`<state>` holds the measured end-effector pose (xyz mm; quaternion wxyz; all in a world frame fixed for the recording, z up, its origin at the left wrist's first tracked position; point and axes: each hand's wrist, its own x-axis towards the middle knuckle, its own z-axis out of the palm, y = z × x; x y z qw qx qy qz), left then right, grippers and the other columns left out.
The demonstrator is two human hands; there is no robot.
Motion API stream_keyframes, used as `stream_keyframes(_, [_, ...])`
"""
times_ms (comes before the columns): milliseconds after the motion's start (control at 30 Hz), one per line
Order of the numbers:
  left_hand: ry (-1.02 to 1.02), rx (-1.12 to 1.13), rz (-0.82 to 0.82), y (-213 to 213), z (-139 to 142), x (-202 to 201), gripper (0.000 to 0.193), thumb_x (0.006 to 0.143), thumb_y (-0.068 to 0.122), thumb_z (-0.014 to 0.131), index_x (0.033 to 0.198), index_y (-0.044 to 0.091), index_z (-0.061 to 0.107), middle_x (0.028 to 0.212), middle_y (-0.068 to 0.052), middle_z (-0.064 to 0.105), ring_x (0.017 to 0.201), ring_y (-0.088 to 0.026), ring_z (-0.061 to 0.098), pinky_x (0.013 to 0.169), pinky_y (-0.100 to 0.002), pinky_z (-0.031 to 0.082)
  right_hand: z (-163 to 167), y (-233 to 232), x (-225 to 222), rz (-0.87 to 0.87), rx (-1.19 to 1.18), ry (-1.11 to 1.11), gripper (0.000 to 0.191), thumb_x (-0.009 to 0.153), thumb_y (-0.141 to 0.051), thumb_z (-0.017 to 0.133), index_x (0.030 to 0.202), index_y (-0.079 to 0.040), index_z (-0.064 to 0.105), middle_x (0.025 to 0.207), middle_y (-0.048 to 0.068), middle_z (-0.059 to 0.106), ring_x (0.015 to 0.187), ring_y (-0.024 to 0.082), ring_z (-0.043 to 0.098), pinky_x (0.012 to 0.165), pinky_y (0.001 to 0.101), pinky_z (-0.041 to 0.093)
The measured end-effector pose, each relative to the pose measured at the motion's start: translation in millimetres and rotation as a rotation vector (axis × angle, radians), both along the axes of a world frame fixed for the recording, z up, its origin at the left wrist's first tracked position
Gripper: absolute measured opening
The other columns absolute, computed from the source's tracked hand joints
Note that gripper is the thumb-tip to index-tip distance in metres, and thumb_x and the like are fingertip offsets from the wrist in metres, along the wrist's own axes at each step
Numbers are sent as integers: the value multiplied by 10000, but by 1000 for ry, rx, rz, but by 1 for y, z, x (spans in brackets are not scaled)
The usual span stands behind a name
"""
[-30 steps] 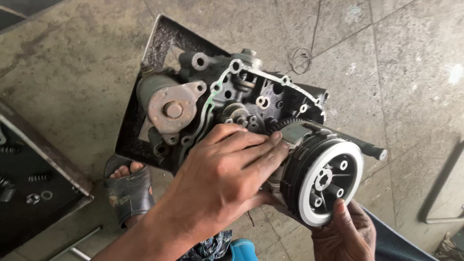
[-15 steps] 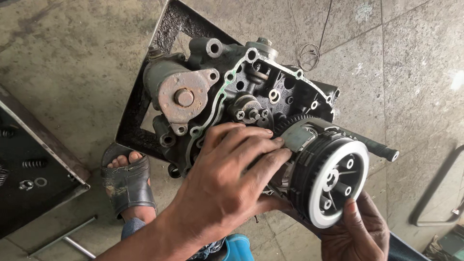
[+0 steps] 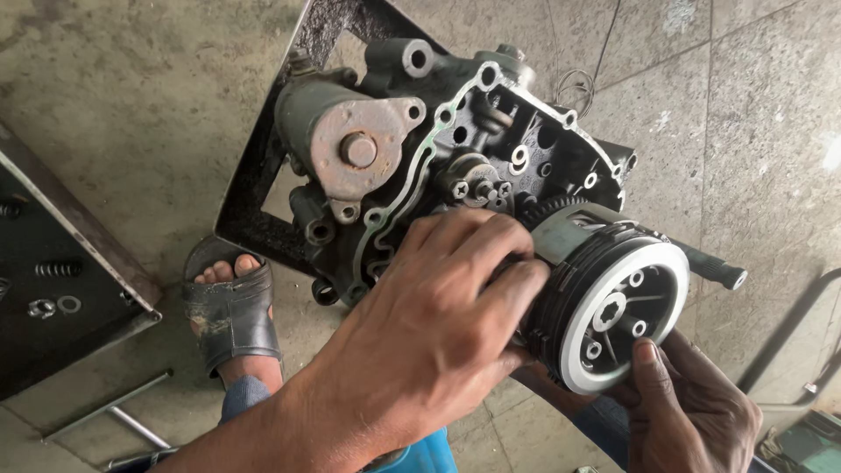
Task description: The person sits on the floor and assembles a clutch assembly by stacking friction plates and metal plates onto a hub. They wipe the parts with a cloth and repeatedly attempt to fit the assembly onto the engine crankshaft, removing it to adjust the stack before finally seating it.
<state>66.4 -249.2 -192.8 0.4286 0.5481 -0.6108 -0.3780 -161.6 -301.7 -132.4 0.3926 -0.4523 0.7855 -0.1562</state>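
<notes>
Both hands' grip, shifted lower, clasps clutch drum [image 3: 613, 302]: left [image 3: 438, 324] behind, right [image 3: 692, 412] beneath.

bare grease-smudged hands [image 3: 438, 342], no sleeves, blue trousers [image 3: 420, 455], worn black sandal [image 3: 229, 315]

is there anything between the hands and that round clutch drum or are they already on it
Nothing visible stands between them. The left hand lies over the dark side of the clutch drum, and the right hand touches its white rim from below with a thumb. The drum sits against the engine case.
</notes>
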Motion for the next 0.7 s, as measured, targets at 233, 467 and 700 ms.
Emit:
stream_keyframes(233, [56,1,11,-4,-7,-5,604,670,157,927,1169,-63,667,1227,-176,577,1187,-314,550,996,-473,476,-4,6,3,37,-36,-53,420,980,36,550,1360,213,525,1131,376,703,1008,365,757,864,438,647])
stream_keyframes(467, [38,-33,33,0,-4,-4,585,722,151,898,1209,-72,663,1223,-165,574,1185,-301,563,1015,-451,513,-5,8,5,284,-107,245,419,985,-25,654,1380,110,612,1097,284,748,966,303,763,849,405,642])
stream_keyframes(700, [18,-94,107,5,-14,-9,408,819,64,816,1193,-35,685,1216,-158,603,1185,-300,585,1035,-454,524,21,9,-40,729,-248,550,487,903,7,684,1366,104,567,1105,279,680,989,307,721,770,371,634])
